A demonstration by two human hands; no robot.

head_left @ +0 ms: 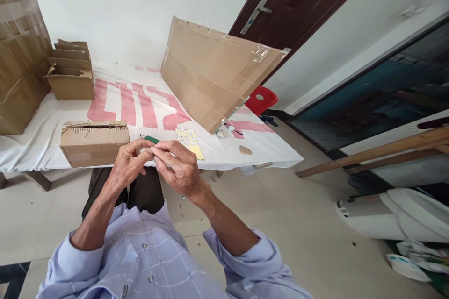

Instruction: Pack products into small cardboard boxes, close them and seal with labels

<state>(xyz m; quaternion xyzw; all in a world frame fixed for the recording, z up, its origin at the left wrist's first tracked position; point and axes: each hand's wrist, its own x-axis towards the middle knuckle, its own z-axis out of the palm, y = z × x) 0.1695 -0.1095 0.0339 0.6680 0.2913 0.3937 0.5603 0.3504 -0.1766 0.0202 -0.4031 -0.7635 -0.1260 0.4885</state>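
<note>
My left hand (129, 162) and my right hand (177, 167) meet in front of me, just below the table's front edge. Both are pinched together on a small pale object (146, 150) between the fingertips; I cannot make out what it is. A green-handled tool (151, 139) lies on the table right behind my fingers. Beside it lies a yellow sheet (189, 142) covered with small round pieces. A small closed cardboard box (94, 142) stands at the table edge, left of my hands.
The table (42, 140) has a white cloth with red lettering. A large cardboard panel (213, 74) leans at the back right, open boxes (70, 72) and a tall carton (19, 51) at the left. A red stool (261, 99), dark door (298, 4) and wooden poles (379, 152) stand right.
</note>
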